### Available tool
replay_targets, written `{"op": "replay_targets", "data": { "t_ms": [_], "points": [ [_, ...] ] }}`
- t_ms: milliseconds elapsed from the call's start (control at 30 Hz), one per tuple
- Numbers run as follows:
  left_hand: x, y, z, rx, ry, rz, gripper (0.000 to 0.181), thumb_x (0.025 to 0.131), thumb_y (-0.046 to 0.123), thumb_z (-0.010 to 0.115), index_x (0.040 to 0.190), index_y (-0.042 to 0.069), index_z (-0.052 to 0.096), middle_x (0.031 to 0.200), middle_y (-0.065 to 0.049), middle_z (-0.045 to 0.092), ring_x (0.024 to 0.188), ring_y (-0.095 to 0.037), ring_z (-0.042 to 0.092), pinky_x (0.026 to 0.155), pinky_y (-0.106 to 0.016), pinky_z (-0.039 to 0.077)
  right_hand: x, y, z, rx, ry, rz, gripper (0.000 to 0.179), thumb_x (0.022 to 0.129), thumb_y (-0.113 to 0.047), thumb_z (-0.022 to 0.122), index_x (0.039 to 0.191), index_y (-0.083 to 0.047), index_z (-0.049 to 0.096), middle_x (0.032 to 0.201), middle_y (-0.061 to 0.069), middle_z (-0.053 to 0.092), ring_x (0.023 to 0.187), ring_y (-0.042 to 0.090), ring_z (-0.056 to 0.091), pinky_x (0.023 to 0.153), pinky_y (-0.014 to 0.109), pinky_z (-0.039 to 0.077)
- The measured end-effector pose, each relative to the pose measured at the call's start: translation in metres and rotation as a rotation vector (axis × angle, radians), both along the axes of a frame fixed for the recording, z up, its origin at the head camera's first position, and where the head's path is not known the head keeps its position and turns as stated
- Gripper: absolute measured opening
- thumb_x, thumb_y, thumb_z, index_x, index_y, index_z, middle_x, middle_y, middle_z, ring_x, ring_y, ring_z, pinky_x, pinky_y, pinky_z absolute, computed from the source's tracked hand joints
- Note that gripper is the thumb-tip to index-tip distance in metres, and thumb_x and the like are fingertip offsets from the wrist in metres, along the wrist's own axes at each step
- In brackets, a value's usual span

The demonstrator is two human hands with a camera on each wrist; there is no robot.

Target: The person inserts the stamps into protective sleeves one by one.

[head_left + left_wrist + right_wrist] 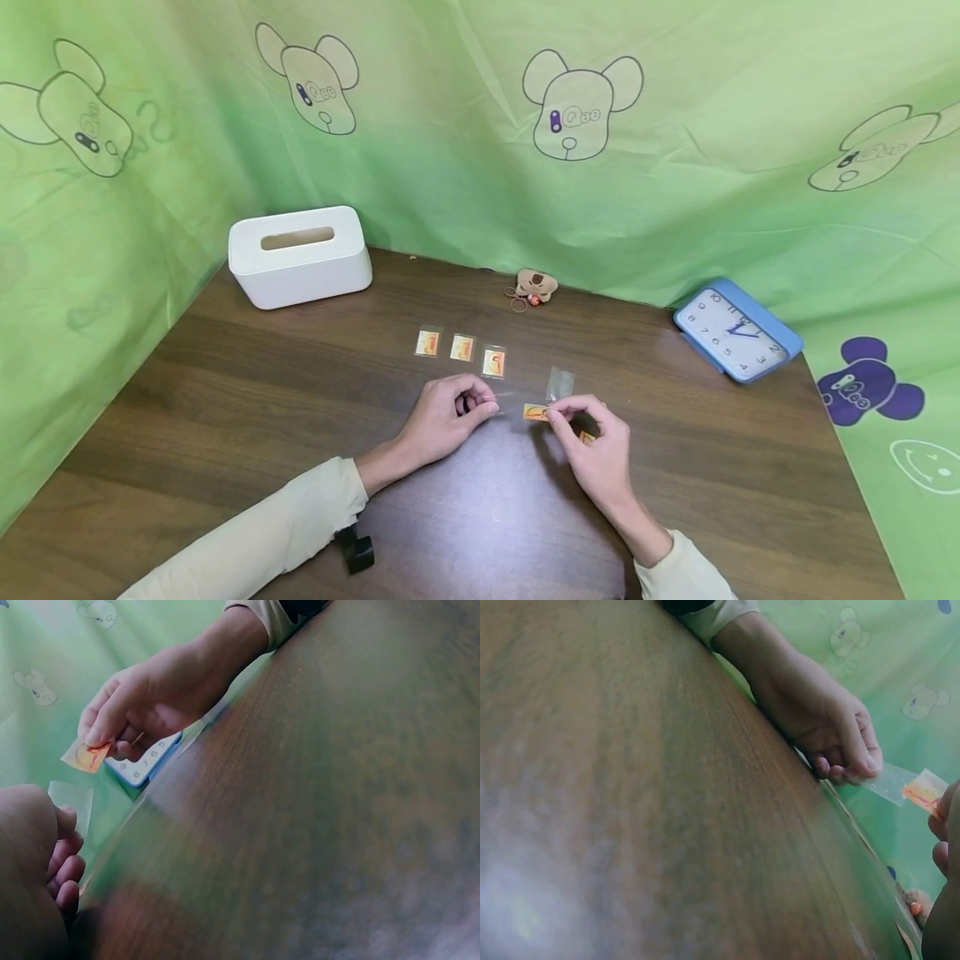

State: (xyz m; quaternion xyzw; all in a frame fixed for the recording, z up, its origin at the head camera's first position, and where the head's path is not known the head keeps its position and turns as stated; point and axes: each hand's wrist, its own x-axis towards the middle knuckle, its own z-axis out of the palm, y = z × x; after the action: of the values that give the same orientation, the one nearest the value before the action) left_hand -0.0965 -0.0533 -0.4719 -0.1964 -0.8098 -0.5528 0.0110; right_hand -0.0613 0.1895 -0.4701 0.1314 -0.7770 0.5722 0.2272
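Note:
My left hand point(448, 421) pinches a small clear plastic sleeve point(77, 804) between thumb and forefinger. Facing it, my right hand point(596, 437) pinches a small orange and yellow picture card point(534, 412) by one end. In the right wrist view the card's free end point(924, 791) overlaps the edge of the clear sleeve point(889, 784). A bit of another orange card point(587, 437) shows by the right palm, mostly hidden by the fingers. Just beyond the right hand, another clear sleeve point(560, 384) lies on the table.
Beyond the left hand, three cards in clear sleeves point(462, 347) lie in a row. A white tissue box point(300, 271) stands back left, a plush key ring point(536, 286) at the rear edge, a blue clock point(738, 331) back right. Something black point(358, 553) is beside the left sleeve cuff.

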Motion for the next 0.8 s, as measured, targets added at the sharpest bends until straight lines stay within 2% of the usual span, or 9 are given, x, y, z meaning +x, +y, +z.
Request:
{"op": "replay_targets", "data": {
  "t_ms": [267,567,800],
  "points": [
    [-0.0003,0.0006,0.0006,-0.017,-0.035,-0.013,0.008,0.099,0.008,0.084,0.095,0.013,0.078,0.085,0.005,0.069,0.073,-0.005,0.058,0.066,-0.021,0.049,0.0000,0.0017,-0.0018,-0.034,-0.017,-0.049,0.019,0.087,0.017,0.083,0.095,0.001,0.080,0.083,0.005,0.076,0.076,0.005,0.066,0.073,0.015,0.053],
    [0.0000,0.0001,0.0003,-0.035,-0.028,-0.016,0.009,0.099,0.008,0.084,0.094,0.014,0.079,0.085,0.006,0.068,0.073,-0.005,0.058,0.066,-0.021,0.049,-0.0002,0.0021,-0.0014,-0.035,-0.112,-0.023,0.016,0.088,0.016,0.082,0.096,0.002,0.080,0.084,0.004,0.076,0.076,0.006,0.065,0.066,0.015,0.050],
    [0.0009,-0.0001,0.0009,-0.044,-0.027,-0.013,0.009,0.099,0.008,0.084,0.094,0.014,0.079,0.086,0.006,0.068,0.074,-0.005,0.058,0.067,-0.021,0.049,-0.0003,0.0016,-0.0022,-0.052,-0.130,-0.024,0.017,0.088,0.018,0.081,0.095,0.002,0.079,0.083,0.000,0.075,0.075,0.006,0.064,0.066,0.015,0.049]
  ]
}}
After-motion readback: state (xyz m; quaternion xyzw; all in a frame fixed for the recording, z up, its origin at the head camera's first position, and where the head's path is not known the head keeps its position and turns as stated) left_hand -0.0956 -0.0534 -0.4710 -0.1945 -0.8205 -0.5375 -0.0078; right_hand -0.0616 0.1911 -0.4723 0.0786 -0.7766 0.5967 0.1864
